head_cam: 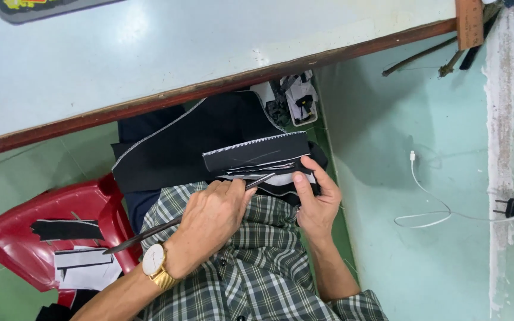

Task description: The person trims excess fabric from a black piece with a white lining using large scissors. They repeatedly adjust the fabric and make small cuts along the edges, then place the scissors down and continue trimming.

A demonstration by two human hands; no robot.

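The left hand point(212, 215) is curled into a loose fist, knuckles up, its forearm slanting in from the lower left. The right hand point(315, 196) lies alongside, fingers bent, thumb pressed flat, wrist drawn close to the body.

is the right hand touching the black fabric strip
Touching: the head view shows the right hand with its thumb pressed on the black fabric strip and fingers wrapped around its edge.
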